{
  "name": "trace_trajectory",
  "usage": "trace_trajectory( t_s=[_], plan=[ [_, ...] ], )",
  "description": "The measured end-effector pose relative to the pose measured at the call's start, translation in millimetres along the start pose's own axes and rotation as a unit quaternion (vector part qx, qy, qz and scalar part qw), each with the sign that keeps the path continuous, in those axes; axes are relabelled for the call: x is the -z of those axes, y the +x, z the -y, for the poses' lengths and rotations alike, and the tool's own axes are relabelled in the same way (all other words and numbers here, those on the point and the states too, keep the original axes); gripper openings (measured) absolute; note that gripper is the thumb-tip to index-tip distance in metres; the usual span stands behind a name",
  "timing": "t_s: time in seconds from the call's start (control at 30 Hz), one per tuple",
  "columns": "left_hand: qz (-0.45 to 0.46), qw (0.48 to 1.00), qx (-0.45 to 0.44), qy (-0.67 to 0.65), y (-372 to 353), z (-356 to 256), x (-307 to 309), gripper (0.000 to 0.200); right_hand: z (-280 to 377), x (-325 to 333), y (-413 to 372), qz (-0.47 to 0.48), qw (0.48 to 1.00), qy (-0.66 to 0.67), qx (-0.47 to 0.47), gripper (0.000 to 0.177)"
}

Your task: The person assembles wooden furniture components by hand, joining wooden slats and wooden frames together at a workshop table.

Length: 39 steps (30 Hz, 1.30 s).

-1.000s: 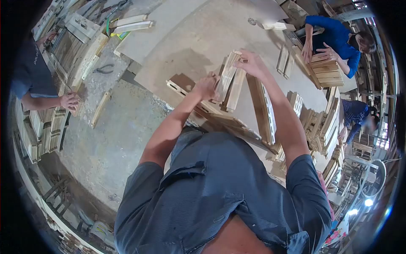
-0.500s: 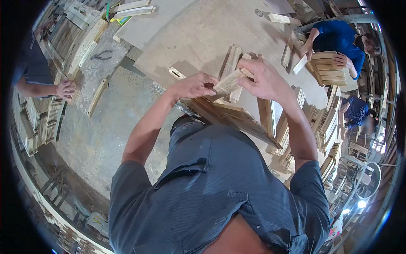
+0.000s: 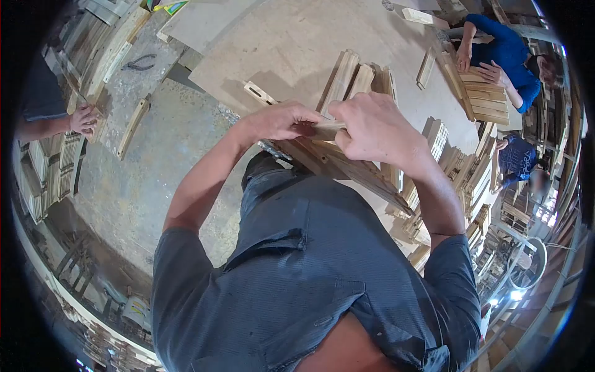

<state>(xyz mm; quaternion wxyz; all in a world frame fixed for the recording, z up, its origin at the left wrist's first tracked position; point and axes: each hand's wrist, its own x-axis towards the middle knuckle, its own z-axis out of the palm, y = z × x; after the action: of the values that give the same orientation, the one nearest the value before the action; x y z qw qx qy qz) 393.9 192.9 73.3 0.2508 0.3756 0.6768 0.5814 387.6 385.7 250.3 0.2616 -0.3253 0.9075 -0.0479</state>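
Note:
A short wooden slat [image 3: 327, 129] is held between my two hands over the edge of the table. My left hand [image 3: 282, 121] pinches its left end. My right hand [image 3: 379, 131] is closed round its right end, hiding that part. Just below the hands, a wooden panel [image 3: 365, 175] leans at a slant close to my body. Beyond them, longer wooden pieces [image 3: 341, 77] lie side by side on the table [image 3: 273, 49]. A slotted wooden piece [image 3: 259, 93] rests near the table edge, above my left wrist.
Opposite on the right, a person in blue [image 3: 502, 59] handles a slatted wooden panel [image 3: 486, 102]. Another person's hand [image 3: 83, 119] is at the left bench. Pliers [image 3: 139, 62] and a wood strip [image 3: 133, 129] lie there. Slotted pieces [image 3: 437, 139] are stacked right of my arm.
The slat has turned, so its broad face shows less and it lies more level. My right hand has rolled over and moved slightly down. The view has shifted slightly.

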Motion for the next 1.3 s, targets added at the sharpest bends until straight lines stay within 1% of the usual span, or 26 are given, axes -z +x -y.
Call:
trace_trajectory(
  t_s=[0.03,0.07,0.13,0.17,0.23,0.37,0.43,0.47,0.53,0.57,0.6,0.63,0.67,0.73,0.77,0.8,0.9,0.93,0.97,1.0,1.03,1.1,1.17,1.23,1.27,1.3],
  plan=[
    [-0.002,0.999,-0.01,0.035,-1,0,0,0.029,1,-3,2,-0.009,1.0,-0.002,0.002,0.023],
    [-0.005,0.999,-0.007,0.03,-3,4,-2,0.029,3,-3,3,-0.003,1.0,-0.001,0.005,0.023],
    [-0.034,0.994,-0.07,0.082,-5,18,-7,0.032,12,-3,4,0.034,0.999,0.015,-0.017,0.021],
    [-0.036,0.994,-0.068,0.08,-5,24,-8,0.032,17,-8,3,0.038,0.999,0.016,-0.015,0.021],
    [0.029,0.999,-0.038,0.024,-4,27,-8,0.036,23,-24,-1,-0.023,0.998,0.05,-0.015,0.019],
    [0.053,0.998,0.0,0.019,-3,19,-8,0.038,9,-28,0,-0.037,0.999,0.026,-0.002,0.022],
    [0.029,0.998,0.037,0.051,-5,21,-6,0.037,-14,-7,8,0.095,0.975,0.197,0.025,0.036],
    [0.027,0.998,0.034,0.052,-8,25,-2,0.037,-38,-12,19,0.197,0.888,0.396,-0.125,0.052],
    [-0.025,0.998,-0.038,0.034,-17,33,0,0.034,-97,-45,29,-0.032,0.874,0.446,-0.19,0.048],
    [-0.027,0.998,-0.034,0.034,-20,36,-3,0.034,-154,-83,42,-0.163,0.923,0.299,-0.181,0.047],
    [-0.077,0.997,-0.026,0.005,-26,38,-6,0.03,-204,-123,52,-0.29,0.932,0.143,-0.163,0.047],
    [-0.127,0.991,-0.018,-0.025,-31,39,-8,0.027,-228,-150,53,-0.288,0.933,0.147,-0.16,0.047],
    [-0.13,0.991,-0.014,-0.023,-33,39,-9,0.027,-245,-171,55,-0.311,0.924,0.15,-0.166,0.047],
    [-0.157,0.985,0.051,-0.046,-32,36,-10,0.024,-239,-176,64,-0.333,0.914,0.159,-0.166,0.049],
    [-0.159,0.985,0.055,-0.043,-31,34,-11,0.024,-237,-176,66,-0.271,0.874,0.299,-0.269,0.053],
    [-0.166,0.984,0.064,-0.026,-27,31,-12,0.023,-234,-176,70,-0.199,0.804,0.427,-0.363,0.057],
    [-0.176,0.98,0.087,-0.012,-19,24,-13,0.021,-236,-174,68,-0.161,0.787,0.49,-0.339,0.064],
    [-0.18,0.979,0.099,-0.018,-15,24,-11,0.022,-247,-180,67,-0.165,0.787,0.489,-0.338,0.064],
    [-0.181,0.979,0.094,-0.016,-12,24,-10,0.022,-258,-186,67,-0.157,0.801,0.483,-0.316,0.07],
    [-0.174,0.977,0.113,-0.042,-9,25,-9,0.023,-254,-179,67,-0.148,0.815,0.476,-0.294,0.076],
    [-0.165,0.975,0.132,-0.068,-6,26,-8,0.025,-250,-172,67,-0.152,0.817,0.473,-0.294,0.076],
    [-0.177,0.973,0.13,-0.065,-1,33,-8,0.021,-226,-161,68,-0.192,0.887,0.342,-0.244,0.083],
    [-0.192,0.971,0.131,-0.063,2,35,-5,0.017,-206,-159,71,-0.217,0.881,0.339,-0.251,0.086],
    [-0.192,0.971,0.129,-0.061,2,35,-2,0.019,-206,-163,76,-0.13,0.905,0.303,-0.269,0.092],
    [-0.191,0.972,0.126,-0.064,2,35,-3,0.019,-208,-165,77,-0.131,0.905,0.311,-0.26,0.094],
    [-0.217,0.967,0.112,-0.075,1,35,-4,0.023,-207,-161,75,-0.131,0.904,0.308,-0.264,0.094]
  ],
)
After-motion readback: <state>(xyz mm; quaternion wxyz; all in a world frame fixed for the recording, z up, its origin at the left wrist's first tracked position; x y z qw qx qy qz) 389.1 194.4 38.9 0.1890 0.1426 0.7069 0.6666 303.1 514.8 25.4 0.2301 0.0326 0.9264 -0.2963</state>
